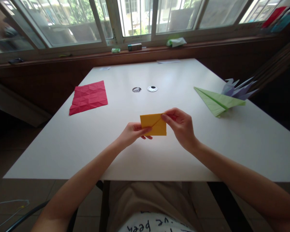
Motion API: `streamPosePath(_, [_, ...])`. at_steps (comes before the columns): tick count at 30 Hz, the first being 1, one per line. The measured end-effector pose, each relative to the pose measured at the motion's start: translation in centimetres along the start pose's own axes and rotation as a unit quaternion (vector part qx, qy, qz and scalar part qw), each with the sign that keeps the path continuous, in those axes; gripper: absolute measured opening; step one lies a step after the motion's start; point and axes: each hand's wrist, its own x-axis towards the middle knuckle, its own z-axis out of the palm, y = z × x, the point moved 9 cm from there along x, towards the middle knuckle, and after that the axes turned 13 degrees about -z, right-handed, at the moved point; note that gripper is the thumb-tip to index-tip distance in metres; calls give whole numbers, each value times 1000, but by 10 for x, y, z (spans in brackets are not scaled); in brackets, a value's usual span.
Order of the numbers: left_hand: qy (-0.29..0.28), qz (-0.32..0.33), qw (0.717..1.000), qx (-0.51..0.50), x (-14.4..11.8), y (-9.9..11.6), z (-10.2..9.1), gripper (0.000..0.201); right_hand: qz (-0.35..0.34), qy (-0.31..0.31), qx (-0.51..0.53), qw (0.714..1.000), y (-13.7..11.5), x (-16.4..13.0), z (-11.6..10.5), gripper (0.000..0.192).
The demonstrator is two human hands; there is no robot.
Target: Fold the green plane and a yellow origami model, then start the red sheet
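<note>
A small yellow folded paper (pixel 159 128), rectangular with a slanting crease across its front, is held up above the white table (pixel 87 154). My left hand (pixel 132 132) grips its left side, thumb on the front and fingers behind. At the upper right corner, my right hand (pixel 182 127) pinches the paper between thumb and index finger. The fingers behind the paper are partly hidden.
Creased red paper (pixel 90 96) lies at the left. A green paper plane (pixel 218 101) and pale purple folded paper (pixel 239 89) rest at the right. Two round grommets (pixel 152 88) sit mid-table. Beyond the far edge, a windowsill (pixel 87 58) holds small items.
</note>
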Motion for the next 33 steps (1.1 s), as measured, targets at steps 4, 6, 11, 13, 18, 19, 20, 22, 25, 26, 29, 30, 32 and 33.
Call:
streamPosePath(4, [32,22,999,-14,0,2,-6,34,48,-44,44,997,10,-1,9,19])
streamPosePath(6, [60,41,997,-25,-2,5,-11,32,68,-111,25,991,14,-3,20,23])
streamPosePath(11, [95,65,993,-38,-5,11,-18,30,82,-210,-43,973,17,-11,36,26])
streamPosePath(13, [92,65,993,-43,-5,11,-18,30,83,-201,-36,975,16,-11,36,27])
streamPosePath(18, [92,63,993,-49,-4,10,-17,31,78,-196,-36,977,17,-10,33,30])
streamPosePath(19, [98,63,992,-49,-5,10,-18,31,80,-201,-34,976,18,-10,33,32])
streamPosePath(20, [104,63,991,-51,-5,10,-19,32,83,-205,-35,975,19,-10,33,33])
streamPosePath(22, [114,62,990,-55,-5,10,-21,33,84,-207,-44,974,19,-10,32,35])
streamPosePath(25, [107,61,991,-54,-5,11,-20,33,74,-190,-63,977,17,-9,29,34])
streamPosePath(26, [96,57,992,-50,-5,11,-19,33,69,-181,-66,979,16,-8,28,33])
streamPosePath(29, [55,42,997,-34,-2,9,-12,31,61,-159,-74,983,14,-7,25,36])
streamPosePath(30, [47,41,998,-31,-1,9,-10,31,63,-156,-76,983,15,-7,24,37])
streamPosePath(32, [46,49,997,-29,-1,9,-10,30,71,-158,-74,982,17,-6,24,39])
streamPosePath(33, [49,53,997,-27,-1,10,-10,30,75,-162,-72,981,19,-6,24,40])
